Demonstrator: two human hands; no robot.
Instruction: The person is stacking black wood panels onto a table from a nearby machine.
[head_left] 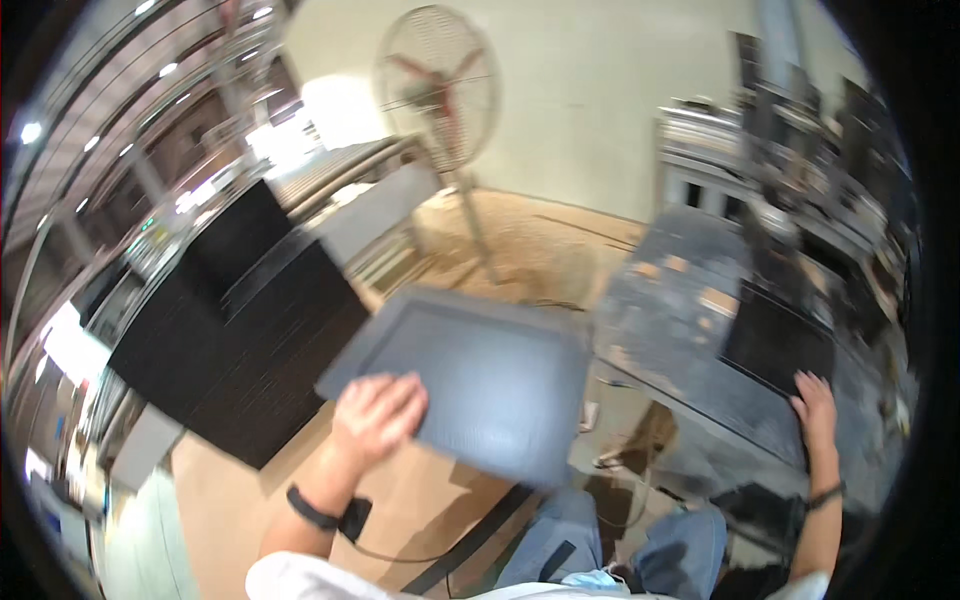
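A dark grey rectangular panel (pixel 490 375) with a recessed middle and a raised frame is held up in front of me, tilted. My left hand (pixel 380 420) is closed on its near left edge, fingers on top; the thumb is hidden. Over on the right, a smaller-looking black panel (pixel 778 338) lies on a dusty grey machine table (pixel 660 320). My right hand (pixel 816 405) touches that panel's near right edge, its fingers stretched out and the thumb apart. The left panel is smeared by motion.
Stacked black panels (pixel 260 350) stand at the left on a brown board (pixel 230 500). Behind them is a roller conveyor (pixel 350 165). A large pedestal fan (pixel 437 90) stands by the wall. Machine parts (pixel 785 215) rise over the table; wood scraps (pixel 718 300) lie on it.
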